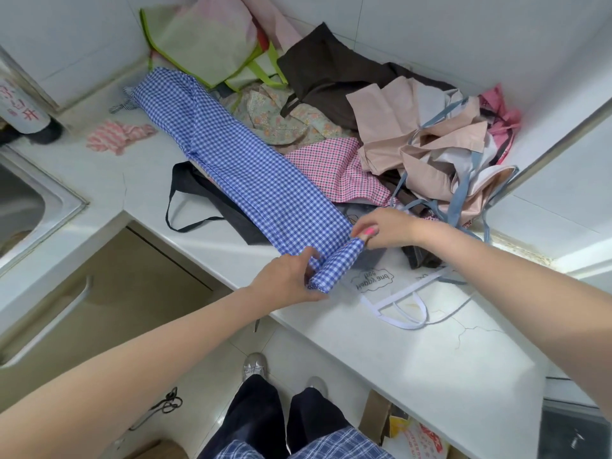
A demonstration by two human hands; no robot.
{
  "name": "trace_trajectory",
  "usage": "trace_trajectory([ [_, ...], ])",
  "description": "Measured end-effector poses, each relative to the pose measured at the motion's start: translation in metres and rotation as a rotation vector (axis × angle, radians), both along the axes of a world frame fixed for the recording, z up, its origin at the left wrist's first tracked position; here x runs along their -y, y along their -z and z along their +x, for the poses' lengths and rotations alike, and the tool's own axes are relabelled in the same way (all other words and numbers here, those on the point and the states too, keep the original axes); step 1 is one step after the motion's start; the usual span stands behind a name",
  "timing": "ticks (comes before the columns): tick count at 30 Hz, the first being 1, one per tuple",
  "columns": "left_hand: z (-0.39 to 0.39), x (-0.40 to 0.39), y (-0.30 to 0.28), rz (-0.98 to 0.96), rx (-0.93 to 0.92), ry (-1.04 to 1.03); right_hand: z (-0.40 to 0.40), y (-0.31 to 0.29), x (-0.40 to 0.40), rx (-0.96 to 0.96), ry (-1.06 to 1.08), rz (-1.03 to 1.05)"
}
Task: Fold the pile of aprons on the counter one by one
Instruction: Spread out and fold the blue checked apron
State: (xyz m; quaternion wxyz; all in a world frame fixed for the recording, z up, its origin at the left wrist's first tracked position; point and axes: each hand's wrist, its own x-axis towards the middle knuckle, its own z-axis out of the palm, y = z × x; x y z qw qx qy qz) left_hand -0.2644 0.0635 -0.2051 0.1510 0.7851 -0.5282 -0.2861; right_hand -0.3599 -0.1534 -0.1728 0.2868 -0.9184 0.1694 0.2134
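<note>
A blue gingham apron (231,160), folded into a long strip, lies across the white counter (139,183), its near end rolled up. The left hand (291,279) grips one end of that roll; the right hand (384,226) pinches the other. Just behind, touching the strip, sits the pile of aprons (414,134): brown, beige, pink check. A black apron (205,190) lies under the strip, and a white apron (390,286) beneath the roll.

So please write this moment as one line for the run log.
step: rolling blue gingham apron from near end | left hand: grips roll | right hand: pinches roll end | pile: unfolded, behind on counter
</note>
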Motion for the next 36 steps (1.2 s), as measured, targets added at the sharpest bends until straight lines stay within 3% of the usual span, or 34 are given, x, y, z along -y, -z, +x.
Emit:
trace_trajectory([
  [2,0.008,0.003,-0.002,0.037,-0.125,-0.151,0.005,0.001,0.007,0.058,0.189,0.229],
  [4,0.019,0.003,-0.002,0.099,-0.369,-0.314,0.008,0.006,0.007,0.115,0.295,0.409],
  [7,0.028,0.001,-0.008,0.154,-0.959,-0.576,0.018,0.023,0.0,0.178,0.289,0.215],
  [9,0.034,0.0,-0.012,0.18,-1.067,-0.643,0.025,0.031,-0.007,0.173,0.24,0.022],
  [11,0.038,-0.001,-0.017,0.201,-0.859,-0.632,0.032,0.035,-0.015,0.158,0.191,-0.158],
  [13,0.046,-0.002,-0.02,0.137,-0.318,-0.539,0.038,0.032,-0.023,0.128,0.177,-0.263],
  [15,0.049,-0.001,-0.019,-0.068,0.207,-0.396,0.042,0.03,-0.029,0.084,0.191,-0.327],
  [17,0.046,0.006,-0.015,-0.229,0.547,-0.164,0.046,0.028,-0.035,0.045,0.206,-0.374],
  [18,0.041,0.01,-0.012,-0.193,0.644,-0.036,0.048,0.028,-0.038,0.031,0.209,-0.395],
  [20,0.031,0.017,0.002,-0.024,0.667,0.109,0.05,0.029,-0.043,0.002,0.201,-0.43],
  [22,0.032,0.018,0.012,0.074,0.626,0.118,0.049,0.032,-0.045,-0.022,0.21,-0.435],
  [26,0.044,0.01,0.015,0.111,0.547,0.169,0.038,0.037,-0.045,-0.099,0.258,-0.359],
  [30,0.042,-0.004,0.023,0.075,0.585,0.253,0.038,0.035,-0.05,-0.111,0.267,-0.468],
  [34,0.048,-0.005,0.023,0.084,0.575,0.266,0.026,0.036,-0.041,0.291,-0.174,-0.706],
  [36,0.049,-0.004,0.021,0.08,0.557,0.253,0.017,0.035,-0.032,0.382,-0.443,-0.639],
])
